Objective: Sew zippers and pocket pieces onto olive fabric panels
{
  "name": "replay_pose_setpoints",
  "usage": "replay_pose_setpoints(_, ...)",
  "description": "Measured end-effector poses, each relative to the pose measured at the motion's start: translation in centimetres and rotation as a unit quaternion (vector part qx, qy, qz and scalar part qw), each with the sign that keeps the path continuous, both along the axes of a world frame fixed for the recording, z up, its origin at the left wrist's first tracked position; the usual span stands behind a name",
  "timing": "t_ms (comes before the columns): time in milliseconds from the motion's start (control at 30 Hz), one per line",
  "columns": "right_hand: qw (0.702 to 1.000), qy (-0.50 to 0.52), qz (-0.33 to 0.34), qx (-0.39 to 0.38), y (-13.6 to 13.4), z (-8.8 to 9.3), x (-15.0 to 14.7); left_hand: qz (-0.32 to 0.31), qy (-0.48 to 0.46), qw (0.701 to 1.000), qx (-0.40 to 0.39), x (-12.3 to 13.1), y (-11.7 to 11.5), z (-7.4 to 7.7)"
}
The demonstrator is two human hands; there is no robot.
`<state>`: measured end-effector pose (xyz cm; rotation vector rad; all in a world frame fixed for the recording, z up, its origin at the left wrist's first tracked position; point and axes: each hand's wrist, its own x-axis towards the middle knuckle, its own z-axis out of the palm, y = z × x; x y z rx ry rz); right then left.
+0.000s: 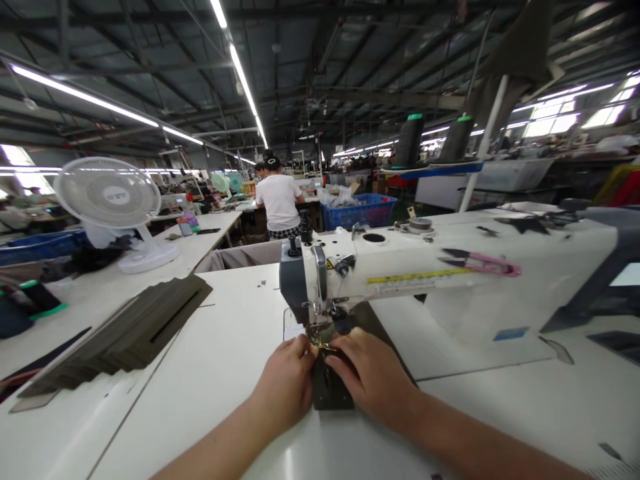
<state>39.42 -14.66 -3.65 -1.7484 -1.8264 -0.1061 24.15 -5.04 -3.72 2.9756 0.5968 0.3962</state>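
My left hand [287, 377] is closed, thumb and forefinger pinched at the left edge of a dark olive fabric piece [333, 397], just in front of the needle area. On the right side of that piece, my right hand [375, 377] curls its fingers down onto the cloth, close to the presser foot. A small brass-coloured part [326, 346] shows between the fingertips; what it belongs to is unclear. The fabric lies on the machine bed, its far end running under the arm of a white sewing machine [410, 267]. My hands hide much of the fabric's middle.
To the left lies a fanned stack of olive fabric pieces [125, 327], with a white fan [113, 193] behind it. Pink-handled thread snips [493, 265] rest on the machine arm. Dark thread cones [409, 143] stand above it. A person in white [280, 200] is ahead, beside a blue crate [360, 212].
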Motion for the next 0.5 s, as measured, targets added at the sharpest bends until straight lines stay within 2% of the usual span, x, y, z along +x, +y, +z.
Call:
replay_pose_setpoints(67,0.997,-0.049,-0.050,-0.017,1.4,-0.2,0.1,0.010,0.022,1.000,-0.001,0.0,-0.2,0.5)
replay_pose_setpoints(233,0.995,-0.081,-0.040,-0.045,3.6,-0.7,0.0,0.029,0.048,0.998,-0.004,0.0,-0.8,1.5)
replay_pose_setpoints(367,0.994,-0.058,-0.087,-0.038,3.8,-0.9,-0.1,0.034,0.034,0.999,0.000,0.0,-0.9,0.9)
replay_pose_setpoints(500,0.990,-0.026,-0.128,-0.045,3.9,-1.2,-0.1,0.009,-0.001,1.000,0.025,0.0,-0.8,-0.1)
